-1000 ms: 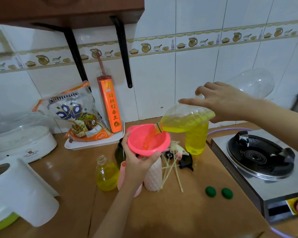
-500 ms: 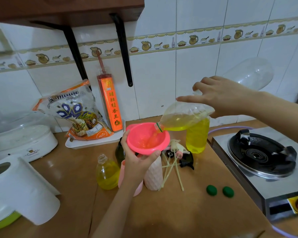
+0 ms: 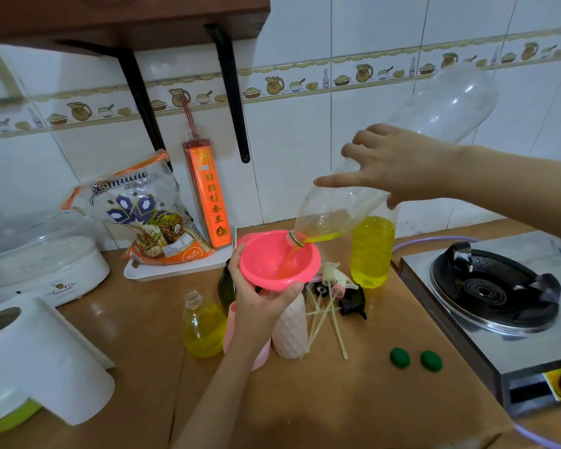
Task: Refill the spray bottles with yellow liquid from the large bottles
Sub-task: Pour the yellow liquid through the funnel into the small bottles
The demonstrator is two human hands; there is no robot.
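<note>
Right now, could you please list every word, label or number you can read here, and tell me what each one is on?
"香王": the lowest large characters on the orange incense box; the characters above them are too blurred to read.
Rice bag: a large brand word starting with "S", too warped to read; its small label is too small.
White cooker: a logo, too small.
The bottles carry no text.

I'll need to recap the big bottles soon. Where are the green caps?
In the head view, the two green caps lie side by side on the brown counter, lower right, in front of the stove and right of the sprayer tubes.
</note>
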